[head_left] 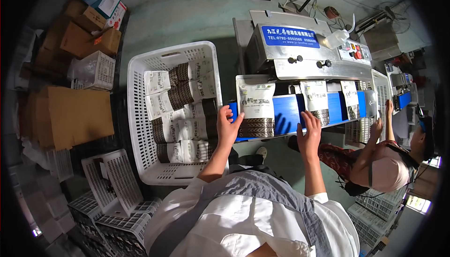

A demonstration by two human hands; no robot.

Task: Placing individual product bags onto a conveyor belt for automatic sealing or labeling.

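On the blue conveyor belt (285,107) of a metal band-sealing machine (277,55) stands a white pouch (256,99) with a dark patterned lower part. My left hand (228,126) is at its left edge, fingers apart, the thumb overlapping the edge; whether it touches cannot be told. Farther right, my right hand (309,135) is held over the belt's near edge with nothing in it. Its fingertips lie in front of a second pouch (315,97), and contact there is unclear. A third similar pouch (350,99) stands toward the belt's right end.
A large white plastic crate (133,116) left of the belt holds many pouches in rows. A squeeze bottle (335,39) rests on the machine. Cardboard boxes (81,116) and a tilted crate (121,172) are at far left. To the right, a person (388,165) reaches toward another crate (382,88).
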